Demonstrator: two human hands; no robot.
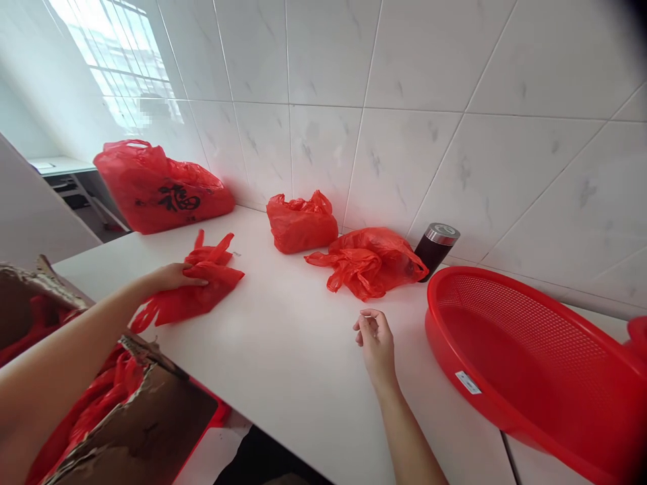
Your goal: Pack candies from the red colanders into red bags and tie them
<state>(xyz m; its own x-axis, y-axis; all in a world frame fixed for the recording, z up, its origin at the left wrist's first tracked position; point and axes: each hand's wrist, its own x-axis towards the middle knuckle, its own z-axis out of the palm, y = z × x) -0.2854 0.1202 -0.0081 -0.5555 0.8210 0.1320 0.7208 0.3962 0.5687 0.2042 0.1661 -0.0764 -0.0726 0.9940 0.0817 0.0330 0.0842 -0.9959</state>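
Observation:
My left hand (176, 276) is closed on a flattened red plastic bag (217, 286) at the left of the white table (283, 350). The bag's handles stick up beyond my fingers, and its lower corner hangs near the table's front edge. Above the middle right of the table, my right hand (375, 340) has loosely curled fingers, slightly apart, with nothing visible in them. Just beyond it lies a crumpled red plastic bag (374, 259). A smaller filled red bag (302, 225) stands against the wall.
At the left front, a torn cardboard box (151, 411) holds many red bags (96, 411). A large red bag with black lettering (166, 192) stands at the back left. To the right are a dark flask (433, 249) and a big red plastic basket (465, 357). Tiled wall (328, 148) borders the back.

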